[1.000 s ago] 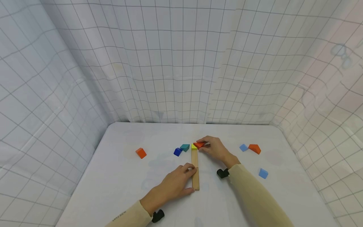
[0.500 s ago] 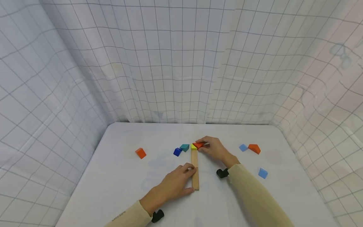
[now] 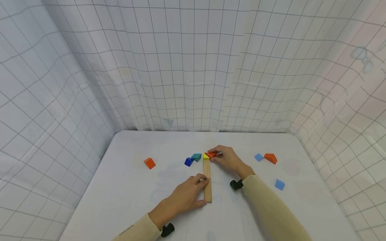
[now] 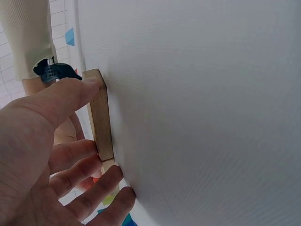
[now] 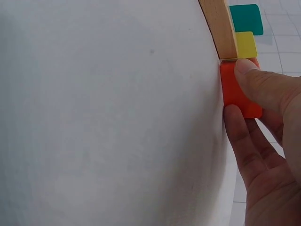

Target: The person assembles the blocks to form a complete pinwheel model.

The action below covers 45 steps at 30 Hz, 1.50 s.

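Two natural-wood strips lie end to end in the head view, a near wooden block (image 3: 208,193) and a far wooden block (image 3: 206,168). My left hand (image 3: 186,193) holds the near one, thumb (image 4: 80,89) at its near end and index finger by the joint. A yellow triangular block (image 3: 206,156) sits at the far end of the strip. With thumb and fingers, my right hand (image 3: 228,159) pinches an orange-red block (image 5: 230,87) right beside the yellow one. Left of the yellow block lie a teal block (image 3: 196,157) and a dark blue block (image 3: 188,162).
On the white table (image 3: 126,194), an orange block (image 3: 149,163) lies to the left. A light blue block (image 3: 258,157), an orange trapezoid block (image 3: 270,158) and another light blue block (image 3: 279,184) lie on the right. Gridded white curtains (image 3: 193,67) surround the table.
My right hand has shifted the orange-red block slightly and turned it closer against the yellow block. The left hand stays in place on the wooden block.
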Each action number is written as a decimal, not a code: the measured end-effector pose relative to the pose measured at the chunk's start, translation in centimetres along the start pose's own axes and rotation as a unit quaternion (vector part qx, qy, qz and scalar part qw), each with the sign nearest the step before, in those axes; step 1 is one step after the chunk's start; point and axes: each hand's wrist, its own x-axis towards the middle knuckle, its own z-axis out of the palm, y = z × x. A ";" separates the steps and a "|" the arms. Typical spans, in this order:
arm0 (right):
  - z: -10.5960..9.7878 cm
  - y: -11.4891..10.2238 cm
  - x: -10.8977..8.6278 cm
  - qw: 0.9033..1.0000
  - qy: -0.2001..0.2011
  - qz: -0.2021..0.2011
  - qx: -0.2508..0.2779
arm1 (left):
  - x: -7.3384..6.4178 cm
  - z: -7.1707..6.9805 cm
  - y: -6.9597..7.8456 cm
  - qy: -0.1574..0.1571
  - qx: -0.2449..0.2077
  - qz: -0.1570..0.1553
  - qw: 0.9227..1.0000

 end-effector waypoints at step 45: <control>0.0 -0.2 0.0 1.000 0.003 -0.014 -0.013 | -0.1 0.1 -0.2 0.011 -0.005 0.009 1.000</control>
